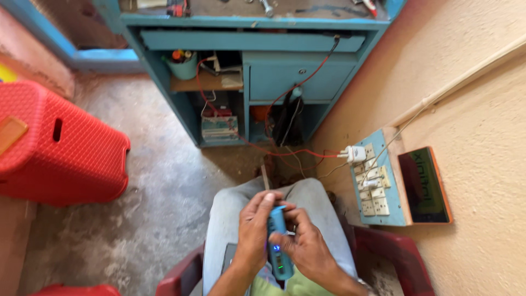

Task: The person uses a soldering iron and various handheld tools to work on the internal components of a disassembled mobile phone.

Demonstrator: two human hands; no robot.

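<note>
both hands sit at 6 o'clock of the view, over the lap. left hand [256,227] wraps round the upper part of a small blue gadget [278,241], fingers curled over its top end. right hand [307,246] grips the lower side, thumb pressed on the face near 2 lit dots, 1 blue and 1 green. gadget is upright-ish, held between the knees, off any surface.

progress, judging by this alone: gadget is picked up and seems powered on, since the lights glow; no wire or probe seen joined to it, so any hookup looks not yet done.

at 3 o'clock a blue switch board [378,186] on the wall w/ a white plug [355,154] and red wire [285,151] running to the blue workbench [246,33] at 12. red plastic stool [55,148] at 9 o'clock, well apart.
</note>
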